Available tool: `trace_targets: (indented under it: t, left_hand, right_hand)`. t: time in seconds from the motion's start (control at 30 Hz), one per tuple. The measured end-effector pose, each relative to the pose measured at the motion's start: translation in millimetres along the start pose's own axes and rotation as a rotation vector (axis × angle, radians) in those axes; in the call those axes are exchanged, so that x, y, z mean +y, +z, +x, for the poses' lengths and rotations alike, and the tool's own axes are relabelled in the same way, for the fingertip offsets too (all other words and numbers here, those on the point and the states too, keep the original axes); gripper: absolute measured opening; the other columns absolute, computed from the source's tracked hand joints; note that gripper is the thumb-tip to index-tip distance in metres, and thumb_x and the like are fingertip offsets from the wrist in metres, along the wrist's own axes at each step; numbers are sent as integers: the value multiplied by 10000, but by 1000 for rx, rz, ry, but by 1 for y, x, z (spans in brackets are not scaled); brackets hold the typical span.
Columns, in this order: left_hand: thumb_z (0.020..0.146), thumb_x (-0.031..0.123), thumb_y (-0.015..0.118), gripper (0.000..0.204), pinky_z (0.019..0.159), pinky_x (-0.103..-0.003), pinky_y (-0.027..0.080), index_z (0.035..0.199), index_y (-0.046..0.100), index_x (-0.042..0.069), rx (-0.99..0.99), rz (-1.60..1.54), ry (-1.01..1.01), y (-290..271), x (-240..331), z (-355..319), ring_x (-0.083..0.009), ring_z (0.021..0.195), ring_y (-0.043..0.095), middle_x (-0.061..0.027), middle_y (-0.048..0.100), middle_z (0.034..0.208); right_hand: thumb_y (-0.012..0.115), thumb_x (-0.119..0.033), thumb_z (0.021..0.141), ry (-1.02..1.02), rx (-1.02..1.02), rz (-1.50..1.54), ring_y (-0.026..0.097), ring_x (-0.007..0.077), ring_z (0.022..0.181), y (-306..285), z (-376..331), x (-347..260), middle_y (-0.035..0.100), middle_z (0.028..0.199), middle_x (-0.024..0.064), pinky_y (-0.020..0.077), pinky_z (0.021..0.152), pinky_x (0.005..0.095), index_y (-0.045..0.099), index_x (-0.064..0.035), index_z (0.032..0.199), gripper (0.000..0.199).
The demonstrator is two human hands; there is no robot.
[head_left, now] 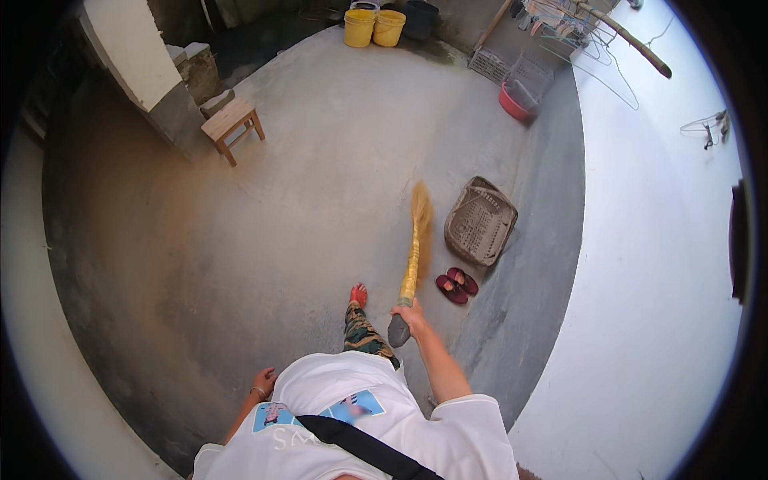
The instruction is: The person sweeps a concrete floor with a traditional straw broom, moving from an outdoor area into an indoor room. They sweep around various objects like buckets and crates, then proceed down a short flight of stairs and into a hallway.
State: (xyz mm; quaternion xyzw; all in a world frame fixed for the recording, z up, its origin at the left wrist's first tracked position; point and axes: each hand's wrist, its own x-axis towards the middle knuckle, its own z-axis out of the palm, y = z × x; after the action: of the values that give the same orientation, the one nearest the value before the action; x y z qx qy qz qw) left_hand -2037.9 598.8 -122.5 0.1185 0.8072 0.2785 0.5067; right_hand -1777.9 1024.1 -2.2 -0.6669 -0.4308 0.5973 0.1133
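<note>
A yellow straw broom [412, 264] is in my right hand [412, 316], whose fingers are wrapped round the handle near its dark grey end. The bristles point ahead over the concrete floor; whether they touch it I cannot tell. To the right of the broom lie a pair of dark red shoes [457, 286] and a brown plastic basket [481, 222]. My left hand [264, 382] hangs low beside my white shirt, its fingers loosely apart with nothing seen in them.
A small wooden stool [233, 128] stands at the left by a wall corner. Two yellow buckets [374, 29] are at the far end. On the right, a red basin [517, 102] and a grey crate [488, 66] stand near the white wall [648, 240], below hangers on a pole [628, 36].
</note>
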Motion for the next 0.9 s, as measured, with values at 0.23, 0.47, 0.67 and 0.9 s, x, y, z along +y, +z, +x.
trace_targets:
  t: [0.23, 0.47, 0.67, 0.9]
  left_hand:
    - [769, 54, 548, 332, 708, -284, 472, 1100, 529, 57, -5, -90, 141, 9, 154, 99, -185, 807, 579, -122, 606, 917]
    - [761, 32, 513, 364, 628, -269, 477, 1126, 498, 37, -67, -167, 15, -17, 306, 178, -166, 738, 589, -111, 610, 855]
    - [750, 18, 524, 363, 667, -271, 478, 1113, 505, 8, -129, -12, 1, -39, 344, 304, -172, 746, 587, -123, 618, 844]
    - [762, 28, 523, 354, 659, -256, 480, 1114, 498, 12, -163, -1, 42, -83, 459, 425, -163, 726, 588, -105, 602, 852]
  right_hand:
    - [637, -25, 590, 241, -222, 132, 517, 188, 481, 10, 131, -83, 513, 661, 78, 460, 435, 332, 429, -41, 957, 422]
    - [589, -17, 640, 154, -432, 482, 535, 216, 472, -24, 176, -192, 502, 697, 93, 475, 425, 347, 365, -95, 1092, 510]
    - [621, 20, 595, 22, -57, 310, 524, 202, 462, 3, 257, -242, 501, 657, 69, 470, 410, 334, 346, -74, 1138, 616]
    - [617, -21, 609, 158, 53, 375, 530, 189, 475, 32, 399, -305, 518, 653, 64, 466, 425, 339, 428, -77, 872, 329]
